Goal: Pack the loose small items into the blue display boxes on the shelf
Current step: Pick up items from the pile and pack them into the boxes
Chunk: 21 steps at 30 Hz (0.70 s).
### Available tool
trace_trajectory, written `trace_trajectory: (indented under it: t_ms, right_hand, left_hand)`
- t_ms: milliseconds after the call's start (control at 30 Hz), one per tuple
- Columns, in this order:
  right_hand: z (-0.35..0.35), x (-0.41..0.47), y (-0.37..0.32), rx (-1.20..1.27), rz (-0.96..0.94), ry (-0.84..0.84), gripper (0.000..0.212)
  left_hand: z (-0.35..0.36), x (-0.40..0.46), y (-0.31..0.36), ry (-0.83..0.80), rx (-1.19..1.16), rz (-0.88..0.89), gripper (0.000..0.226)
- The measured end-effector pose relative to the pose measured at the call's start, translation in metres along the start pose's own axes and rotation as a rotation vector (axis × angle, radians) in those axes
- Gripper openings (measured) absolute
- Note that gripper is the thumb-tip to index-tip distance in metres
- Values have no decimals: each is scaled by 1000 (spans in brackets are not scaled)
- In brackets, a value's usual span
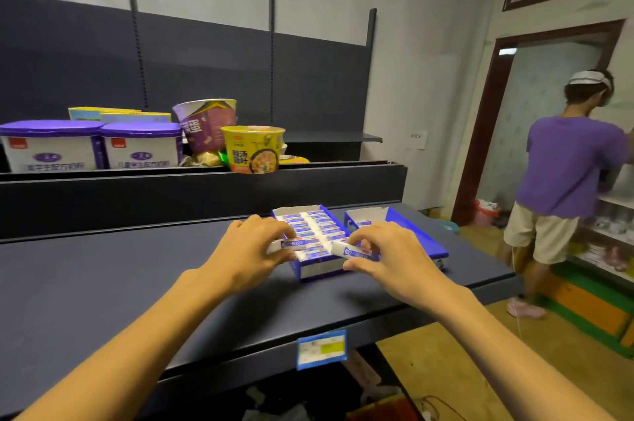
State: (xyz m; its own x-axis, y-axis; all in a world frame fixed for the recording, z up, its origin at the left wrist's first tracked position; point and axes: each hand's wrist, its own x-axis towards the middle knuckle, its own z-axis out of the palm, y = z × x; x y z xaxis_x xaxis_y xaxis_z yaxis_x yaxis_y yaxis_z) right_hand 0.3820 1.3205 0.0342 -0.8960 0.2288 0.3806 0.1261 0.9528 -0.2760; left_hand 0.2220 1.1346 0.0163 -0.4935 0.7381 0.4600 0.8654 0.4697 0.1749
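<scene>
Shelf (144, 269): dark blue, carrying two blue display boxes toward its right end, near the back edge.
Left display box (317, 269): nearly full, with small white-and-blue packets laid in rows; its front wall faces the person.
Right display box (417, 232): just beside the full one, toward the right edge of the shelf; mostly bare inside, with one packet showing at its back left corner.
Left hand (252, 245): fingers curled, pinching one loose packet (287, 245) by its ends, held over the front left corner of the full box.
Right hand (387, 254): fingers curled round a second packet (350, 251), held over the front right corner of the same box.
Packet axis: both held packets lie with their long axis running left to right, roughly in line with the packets already rowed in the box.
Key relation: both packets hang directly above the front row of the left box, so the coming move looks like a short lowering, not a reach; the right hand is the nearer one to the emptier box, should the front row prove full.
Progress: by my reading, one box is close to done and the other barely begun.
Upper shelf: purple-lidded tubs (51, 146), a yellow noodle cup (254, 149) and a purple noodle cup (207, 125).
Background: another person in a purple shirt (569, 166) stands at shelving far right.
</scene>
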Motion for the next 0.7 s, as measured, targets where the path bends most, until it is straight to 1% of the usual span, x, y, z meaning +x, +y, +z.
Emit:
trace_trajectory:
  t_ms: [133, 300, 400, 567, 700]
  right_hand:
    - [-16, 1, 50, -15, -47, -8, 33]
    - [-20, 12, 92, -13, -67, -13, 31]
    - [-16, 25, 110, -16, -77, -22, 30]
    - [-6, 52, 130, -9, -73, -34, 29]
    - [3, 74, 142, -68, -78, -63, 29]
  left_hand:
    - [12, 25, 39, 29, 7, -51, 34]
    - [28, 49, 67, 61, 20, -101, 31]
    - [38, 64, 74, 68, 42, -93, 31]
    - [50, 92, 71, 27, 83, -123, 34]
    - [62, 115, 68, 15, 103, -121, 33]
